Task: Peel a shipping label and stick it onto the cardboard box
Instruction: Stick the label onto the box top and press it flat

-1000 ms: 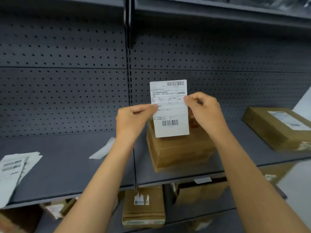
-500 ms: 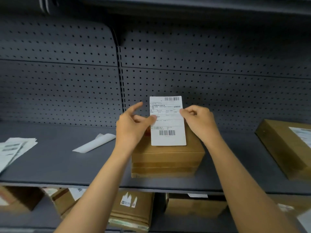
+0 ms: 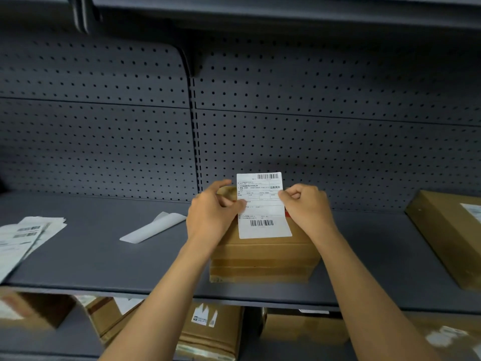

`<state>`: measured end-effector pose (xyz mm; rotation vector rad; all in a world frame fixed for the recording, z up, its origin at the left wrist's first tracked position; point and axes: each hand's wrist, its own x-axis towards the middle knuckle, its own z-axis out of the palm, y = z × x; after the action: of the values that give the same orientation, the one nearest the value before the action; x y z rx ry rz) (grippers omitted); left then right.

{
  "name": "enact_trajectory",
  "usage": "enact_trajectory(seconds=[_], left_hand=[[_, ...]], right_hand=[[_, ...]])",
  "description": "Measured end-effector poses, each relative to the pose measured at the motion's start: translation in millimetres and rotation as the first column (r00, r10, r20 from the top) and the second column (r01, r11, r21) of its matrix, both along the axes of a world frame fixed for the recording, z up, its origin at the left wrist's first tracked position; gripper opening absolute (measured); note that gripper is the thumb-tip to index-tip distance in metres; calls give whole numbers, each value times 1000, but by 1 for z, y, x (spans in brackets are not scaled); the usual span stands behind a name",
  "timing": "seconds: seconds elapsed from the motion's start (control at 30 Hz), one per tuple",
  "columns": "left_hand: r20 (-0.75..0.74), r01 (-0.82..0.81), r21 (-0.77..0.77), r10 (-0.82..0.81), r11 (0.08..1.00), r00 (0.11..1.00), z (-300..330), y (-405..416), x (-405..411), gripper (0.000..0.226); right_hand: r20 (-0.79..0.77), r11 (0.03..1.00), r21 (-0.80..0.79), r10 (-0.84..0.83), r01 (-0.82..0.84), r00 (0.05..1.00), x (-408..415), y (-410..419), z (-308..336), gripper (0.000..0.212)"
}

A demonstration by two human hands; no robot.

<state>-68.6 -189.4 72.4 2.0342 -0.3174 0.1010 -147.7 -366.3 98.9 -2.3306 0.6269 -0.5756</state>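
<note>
While both hands' fingers (image 3: 240,204) pinch the label (image 3: 263,204), it overlaps the cardboard box (image 3: 263,259).

white shipping label (image 3: 263,207) – upright, over brown cardboard box (image 3: 263,256)

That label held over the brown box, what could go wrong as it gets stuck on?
The shipping label is pinched only at its side edges by the left hand and right hand, so its loose lower part may touch the cardboard box first and trap wrinkles. It may also land crooked. Its top edge shows beyond the box's far side, so it might overhang if laid down as is.
</note>
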Motion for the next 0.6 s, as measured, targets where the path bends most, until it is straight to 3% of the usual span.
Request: enact_trajectory(seconds=[0.3,0.6], left_hand=[[64,0,137,-9,991,998,-1,-1,2,57],[131,-33,202,6,979,991,-1,1,1,46]], right_hand=[[-11,998,-55,-42,41,999,0,2,-4,27],[-23,991,-114,-68,65,997,3,4,-6,31]])
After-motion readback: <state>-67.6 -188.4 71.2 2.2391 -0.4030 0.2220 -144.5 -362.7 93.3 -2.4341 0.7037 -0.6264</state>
